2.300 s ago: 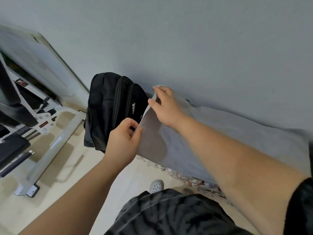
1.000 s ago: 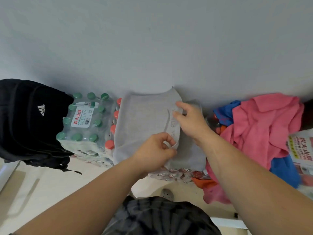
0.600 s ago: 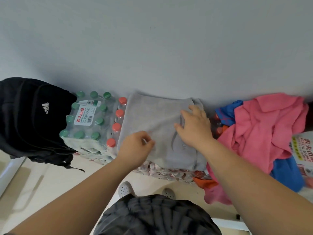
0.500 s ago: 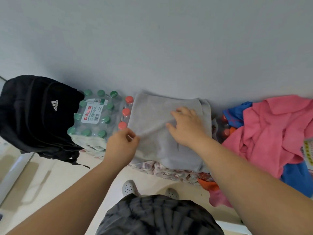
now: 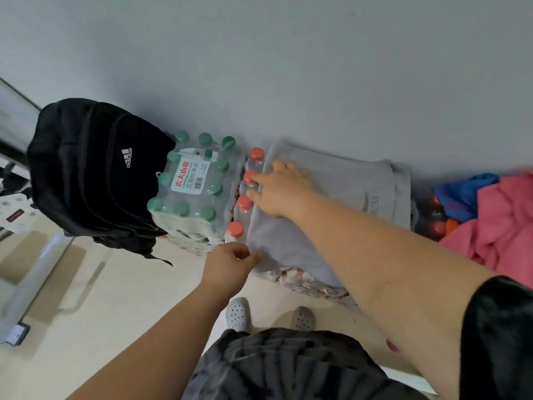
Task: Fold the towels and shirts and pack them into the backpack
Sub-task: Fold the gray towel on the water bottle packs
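Folding was part done: the grey shirt (image 5: 331,197), soft knit cloth in a flat rectangle at frame centre, lay on shrink-wrapped bottle packs (image 5: 196,192). The right hand (image 5: 281,192) pressed its left edge with straight fingers. The left hand (image 5: 227,264) pinched its lower-left corner. The black fabric backpack (image 5: 92,168) stood upper left. Crumpled pink and blue clothes (image 5: 496,226) at right were not yet folded.

- The grey shirt (image 5: 331,180) hides most of the red-capped bottles (image 5: 244,202) beneath it.
- The pink cloth (image 5: 501,226) runs off the right edge.
- The shirt's print (image 5: 372,202) is partly folded away.
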### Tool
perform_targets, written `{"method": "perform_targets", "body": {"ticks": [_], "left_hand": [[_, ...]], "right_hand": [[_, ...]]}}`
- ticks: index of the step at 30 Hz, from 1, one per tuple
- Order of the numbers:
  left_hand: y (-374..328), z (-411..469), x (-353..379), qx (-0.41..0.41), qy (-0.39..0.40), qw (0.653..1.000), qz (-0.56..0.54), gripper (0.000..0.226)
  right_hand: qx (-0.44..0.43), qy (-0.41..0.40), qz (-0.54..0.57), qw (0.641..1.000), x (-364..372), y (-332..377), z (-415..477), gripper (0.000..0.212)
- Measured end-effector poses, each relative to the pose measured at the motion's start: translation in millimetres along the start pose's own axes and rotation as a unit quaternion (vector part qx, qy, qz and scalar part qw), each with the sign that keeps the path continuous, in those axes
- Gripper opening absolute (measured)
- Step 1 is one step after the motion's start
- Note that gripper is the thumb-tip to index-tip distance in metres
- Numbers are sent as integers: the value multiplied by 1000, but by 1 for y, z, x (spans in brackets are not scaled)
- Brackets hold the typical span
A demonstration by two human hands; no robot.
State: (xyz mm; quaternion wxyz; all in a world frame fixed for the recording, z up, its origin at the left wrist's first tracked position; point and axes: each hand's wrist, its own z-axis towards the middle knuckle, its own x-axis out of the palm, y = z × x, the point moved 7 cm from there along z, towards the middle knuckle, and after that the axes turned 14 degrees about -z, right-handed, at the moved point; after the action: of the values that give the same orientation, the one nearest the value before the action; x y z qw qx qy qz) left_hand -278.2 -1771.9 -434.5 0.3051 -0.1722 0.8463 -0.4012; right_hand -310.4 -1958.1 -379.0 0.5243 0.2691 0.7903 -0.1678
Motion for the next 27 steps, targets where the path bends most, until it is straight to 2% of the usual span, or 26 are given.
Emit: {"method": "perform_targets", "body": {"ticks": [4, 9, 13, 18, 22, 24, 27], "left_hand": [[-3, 8, 1, 2, 60, 997, -38, 29], [-15, 13, -17, 0, 149, 983, -106, 19], [-19, 28, -55, 24, 136, 988, -65, 20], [-15, 53, -120, 68, 62, 995, 35, 20], [-14, 63, -166, 119, -1, 983, 139, 20], [-14, 65, -178, 145, -4, 959, 243, 17], [-11, 68, -183, 156, 16, 898, 411, 16]], "right_hand": [[50, -21, 12, 998, 3, -1, 2, 65], [98, -101, 82, 987, -10, 9, 5, 62], [105, -134, 132, 976, -24, 38, 17, 69], [76, -142, 155, 975, -36, 93, 45, 79], [35, -147, 168, 974, -43, 140, 66, 80], [-1, -142, 184, 973, -44, 161, 74, 82], [-53, -109, 170, 978, -32, 178, 83, 82]]}}
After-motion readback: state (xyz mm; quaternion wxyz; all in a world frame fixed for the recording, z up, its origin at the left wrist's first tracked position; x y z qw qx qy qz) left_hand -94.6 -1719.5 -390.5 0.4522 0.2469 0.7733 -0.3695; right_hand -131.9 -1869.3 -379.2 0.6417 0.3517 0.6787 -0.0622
